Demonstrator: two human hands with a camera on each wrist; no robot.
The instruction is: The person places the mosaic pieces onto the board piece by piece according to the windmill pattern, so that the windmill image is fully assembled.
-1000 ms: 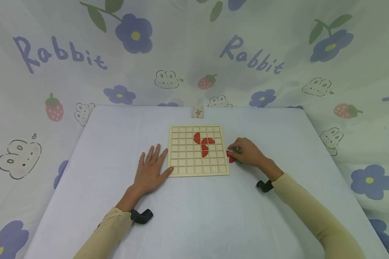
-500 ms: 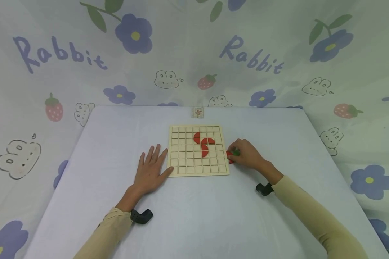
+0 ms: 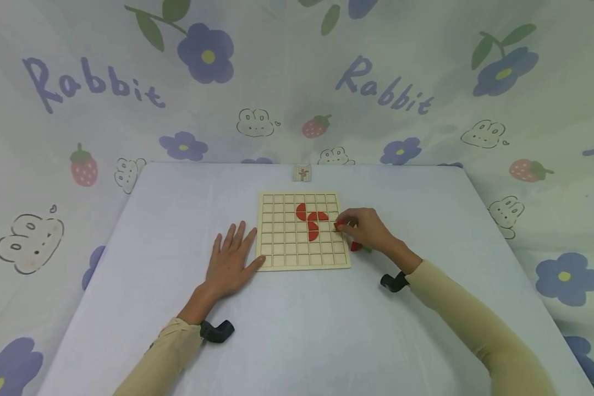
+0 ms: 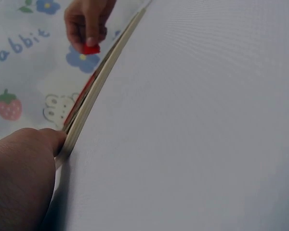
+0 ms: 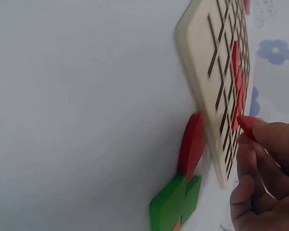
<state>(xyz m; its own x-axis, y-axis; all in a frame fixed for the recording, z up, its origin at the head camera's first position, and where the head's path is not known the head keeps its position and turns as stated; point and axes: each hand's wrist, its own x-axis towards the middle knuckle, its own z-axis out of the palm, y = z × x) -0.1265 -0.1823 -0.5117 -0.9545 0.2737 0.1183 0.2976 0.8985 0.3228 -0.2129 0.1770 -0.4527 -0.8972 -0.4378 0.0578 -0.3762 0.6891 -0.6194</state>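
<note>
Placement step, as judged from the head view: the right hand [image 3: 368, 226], right of centre, holds a red piece [image 3: 339, 225] over the right edge of the gridded board [image 3: 281, 248], in mid-frame. The grip is narrow, the piece pinched between thumb and fingertips; the other fingers curl inward. Three red pieces [image 3: 318, 216] lie on the board, right of and above its middle. The next move appears to call for carrying the held piece leftward and lowering it flat beside them, perhaps at the group's lower left. The right forearm slants in from the lower right. The left hand [image 3: 230, 267] lies spread at the board's left edge, holding nothing, its thumb at the lower-left corner, seemingly steadying it. In the right wrist view, another red piece [image 5: 192, 147] and a green piece [image 5: 169, 204] lie on the surface beside the board
</note>
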